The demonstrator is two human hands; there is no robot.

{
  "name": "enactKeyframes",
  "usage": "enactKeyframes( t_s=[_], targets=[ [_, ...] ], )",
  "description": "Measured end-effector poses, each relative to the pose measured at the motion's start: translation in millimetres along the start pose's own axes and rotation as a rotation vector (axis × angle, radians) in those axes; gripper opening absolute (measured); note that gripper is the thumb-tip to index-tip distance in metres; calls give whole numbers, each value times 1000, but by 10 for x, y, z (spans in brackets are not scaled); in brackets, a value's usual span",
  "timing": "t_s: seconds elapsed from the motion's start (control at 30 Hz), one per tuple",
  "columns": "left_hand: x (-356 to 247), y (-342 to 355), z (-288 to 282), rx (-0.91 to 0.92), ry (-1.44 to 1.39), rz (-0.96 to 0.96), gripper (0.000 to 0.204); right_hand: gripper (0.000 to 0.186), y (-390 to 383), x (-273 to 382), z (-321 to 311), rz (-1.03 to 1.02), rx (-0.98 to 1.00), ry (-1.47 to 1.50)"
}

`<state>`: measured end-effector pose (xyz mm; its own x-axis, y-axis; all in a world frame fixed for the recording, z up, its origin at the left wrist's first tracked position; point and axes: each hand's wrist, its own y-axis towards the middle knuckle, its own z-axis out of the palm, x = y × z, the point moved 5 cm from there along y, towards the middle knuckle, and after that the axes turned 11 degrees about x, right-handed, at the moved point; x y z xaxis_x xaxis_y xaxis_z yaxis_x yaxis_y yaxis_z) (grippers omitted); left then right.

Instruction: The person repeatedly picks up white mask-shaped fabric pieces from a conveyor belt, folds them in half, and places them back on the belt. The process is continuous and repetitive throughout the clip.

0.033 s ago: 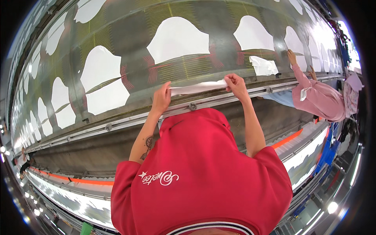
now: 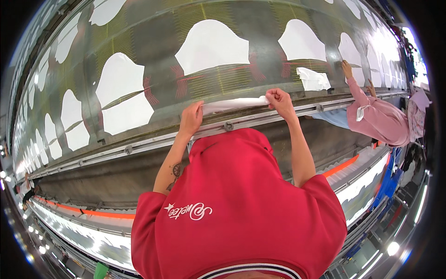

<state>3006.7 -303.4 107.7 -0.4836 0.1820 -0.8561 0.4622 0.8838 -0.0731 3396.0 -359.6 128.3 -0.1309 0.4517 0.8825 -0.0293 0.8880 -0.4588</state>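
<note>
A white cut fabric piece [image 2: 236, 103] is stretched sideways between my two hands, just over the near edge of the long dark table. My left hand [image 2: 192, 117] pinches its left end. With thumb and fingers closed, my right hand [image 2: 280, 102] grips the other end. Straight beyond them, a white sleeve-shaped fabric panel [image 2: 213, 46] lies flat on the table among yellow and red guide lines. A crumpled white fabric piece [image 2: 313, 79] rests to the right of my right hand.
More white panels lie flat along the table [image 2: 155, 51], including one at left [image 2: 121, 79] and one at right [image 2: 302, 41]. A metal rail [image 2: 167, 135] runs along its near edge. At right, a co-worker in a pink top [image 2: 378, 118] reaches onto the table.
My hands and the stretched fabric stay almost in place. The co-worker's hand at right has shifted very slightly.
</note>
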Motion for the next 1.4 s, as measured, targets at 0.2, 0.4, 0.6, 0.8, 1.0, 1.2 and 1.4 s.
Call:
enactKeyframes(
  t_s=[0.2,0.4,0.6,0.8,1.0,1.2,1.4],
  targets=[
    [153,-351,-276,-189,16,-42,17,29,201,-140,430,-97,110,-345],
    [689,-487,-244,-154,-378,-194,13,19,407,-457,682,-51,162,-152],
    [863,-352,32,-200,-595,-265,14,21,303,-593,380,-31,43,-196],
    [942,-153,21,-210,-640,-279,18,20,365,-516,172,-211,-45,-186],
    [932,289,-69,-307,-637,-272,19,18,809,-438,218,-197,-268,61],
    [822,785,-234,-452,-288,-266,28,28,1247,-84,204,-175,-466,-237],
    [788,976,-324,-375,-43,-435,33,37,1511,67,172,-56,-365,-427]
  ],
)
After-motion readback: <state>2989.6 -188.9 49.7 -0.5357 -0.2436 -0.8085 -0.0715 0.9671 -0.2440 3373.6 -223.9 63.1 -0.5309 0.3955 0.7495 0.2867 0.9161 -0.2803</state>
